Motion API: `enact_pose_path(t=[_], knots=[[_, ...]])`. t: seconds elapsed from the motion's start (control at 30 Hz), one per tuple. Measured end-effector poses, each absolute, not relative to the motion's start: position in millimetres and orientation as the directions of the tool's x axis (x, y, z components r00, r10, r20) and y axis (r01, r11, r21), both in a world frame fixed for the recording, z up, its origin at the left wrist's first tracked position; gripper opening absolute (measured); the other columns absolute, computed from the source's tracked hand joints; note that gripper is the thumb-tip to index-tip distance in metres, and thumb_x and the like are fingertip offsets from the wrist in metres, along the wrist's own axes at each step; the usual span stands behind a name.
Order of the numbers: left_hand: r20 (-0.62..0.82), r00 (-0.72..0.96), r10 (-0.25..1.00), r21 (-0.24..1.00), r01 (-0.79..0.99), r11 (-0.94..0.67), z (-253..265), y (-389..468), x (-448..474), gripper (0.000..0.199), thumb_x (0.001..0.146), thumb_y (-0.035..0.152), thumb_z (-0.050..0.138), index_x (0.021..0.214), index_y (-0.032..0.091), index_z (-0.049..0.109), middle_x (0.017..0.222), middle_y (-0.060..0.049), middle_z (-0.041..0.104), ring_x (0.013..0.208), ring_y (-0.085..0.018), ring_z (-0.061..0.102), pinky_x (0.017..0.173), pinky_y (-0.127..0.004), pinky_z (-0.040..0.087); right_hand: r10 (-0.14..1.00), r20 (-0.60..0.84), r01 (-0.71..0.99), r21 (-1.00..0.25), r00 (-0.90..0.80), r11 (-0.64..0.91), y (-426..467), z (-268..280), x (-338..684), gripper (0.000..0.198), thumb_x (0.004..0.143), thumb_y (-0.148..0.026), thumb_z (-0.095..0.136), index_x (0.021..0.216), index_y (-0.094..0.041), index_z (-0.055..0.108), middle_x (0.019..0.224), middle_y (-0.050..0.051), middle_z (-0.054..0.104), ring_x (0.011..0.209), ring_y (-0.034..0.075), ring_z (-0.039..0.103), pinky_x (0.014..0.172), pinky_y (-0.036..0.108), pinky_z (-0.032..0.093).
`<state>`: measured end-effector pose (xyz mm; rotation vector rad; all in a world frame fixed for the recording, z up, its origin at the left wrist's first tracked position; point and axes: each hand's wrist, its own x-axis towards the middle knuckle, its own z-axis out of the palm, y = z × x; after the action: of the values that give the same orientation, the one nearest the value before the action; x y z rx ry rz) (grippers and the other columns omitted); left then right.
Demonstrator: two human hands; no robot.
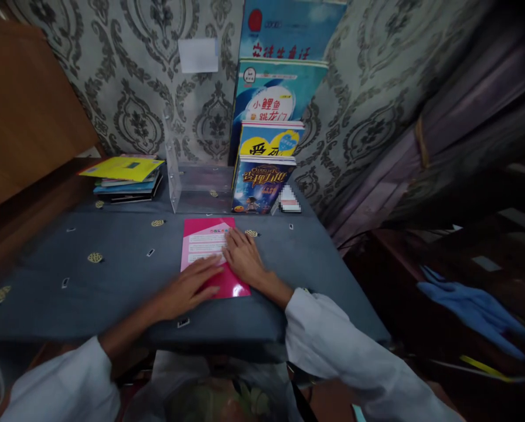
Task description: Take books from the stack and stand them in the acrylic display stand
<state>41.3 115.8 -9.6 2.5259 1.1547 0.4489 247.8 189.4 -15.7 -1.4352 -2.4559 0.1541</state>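
A pink book [205, 228] with white text panels lies flat on the blue-grey cloth of the table [126, 287]. My left hand [194, 281] rests over its lower left part, palm down, with the fingers stretched toward the middle of the cover. On the book's right side lies my right hand [244, 252], its fingers extended near the upper right edge. Neither hand grips anything. Just behind the book stands a clear acrylic rack [196, 205], with several upright books [265, 187] stepped up in its right part.
At the back left, a pile of books [128, 176] has a yellow one on top. A white paper [198, 55] hangs on the patterned wall covering [135, 88]. A curtain [394, 158] is gathered at the right, and blue cloth [469, 308] lies beyond the table's right edge.
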Motion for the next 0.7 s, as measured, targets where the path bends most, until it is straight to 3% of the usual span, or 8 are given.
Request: enact_pose_path(t=[0.17, 0.33, 0.5, 0.6, 0.7], knots=[[0.213, 0.159, 0.964, 0.499, 0.831, -0.247, -24.9, 134.3, 22.5, 0.065, 0.100, 0.050, 0.044, 0.153, 0.012, 0.039, 0.162, -0.021, 0.034, 0.152, -0.034, 0.029, 0.121, -0.055, 0.029, 0.862, 0.210, 0.837, -0.220, -0.461, 0.501, 154.8, -10.1, 253.7, 0.044, 0.102, -0.028, 0.042, 0.140, -0.011, 0.056, 0.147, 0.022, 0.054, 0.136, 0.033, 0.046, 0.113, 0.053, 0.036], [0.185, 0.119, 0.975, 0.684, 0.697, -0.215, -29.3, 143.2, 25.2, 0.074, 0.095, 0.051, 0.049, 0.156, 0.013, 0.031, 0.159, -0.020, 0.041, 0.150, -0.035, 0.033, 0.122, -0.054, 0.030, 0.864, 0.211, 0.846, -0.199, -0.457, 0.495, 152.6, -7.9, 252.4, 0.040, 0.101, -0.026, 0.043, 0.135, -0.013, 0.060, 0.137, 0.020, 0.059, 0.123, 0.033, 0.051, 0.102, 0.050, 0.046], [0.055, -0.113, 0.992, 0.974, 0.223, -0.028, -16.1, 154.1, 26.6, 0.072, 0.090, 0.038, 0.060, 0.154, 0.023, 0.032, 0.157, -0.016, 0.044, 0.141, -0.031, 0.048, 0.113, -0.047, 0.045, 0.843, 0.248, 0.821, -0.215, -0.478, 0.529, 155.9, -12.7, 254.4, 0.040, 0.101, -0.025, 0.043, 0.134, -0.011, 0.061, 0.133, 0.020, 0.060, 0.120, 0.033, 0.051, 0.103, 0.049, 0.046], [-0.175, -0.265, 0.948, 0.982, -0.119, 0.148, -6.0, 157.2, 27.7, 0.066, 0.085, 0.026, 0.065, 0.146, 0.021, 0.041, 0.144, -0.018, 0.058, 0.125, -0.029, 0.063, 0.097, -0.042, 0.057, 0.837, 0.259, 0.809, -0.234, -0.483, 0.539, 156.4, -14.5, 255.3, 0.038, 0.100, -0.024, 0.045, 0.132, -0.011, 0.061, 0.133, 0.020, 0.060, 0.120, 0.033, 0.050, 0.104, 0.049, 0.046], [-0.323, -0.152, 0.934, 0.907, -0.331, 0.260, 2.1, 153.7, 35.7, 0.052, 0.078, 0.016, 0.069, 0.129, 0.014, 0.057, 0.115, -0.016, 0.074, 0.103, -0.028, 0.074, 0.083, -0.039, 0.062, 0.837, 0.269, 0.803, -0.252, -0.477, 0.539, 156.2, -14.7, 256.0, 0.037, 0.099, -0.024, 0.046, 0.131, -0.012, 0.062, 0.132, 0.019, 0.061, 0.120, 0.033, 0.051, 0.105, 0.049, 0.047]])
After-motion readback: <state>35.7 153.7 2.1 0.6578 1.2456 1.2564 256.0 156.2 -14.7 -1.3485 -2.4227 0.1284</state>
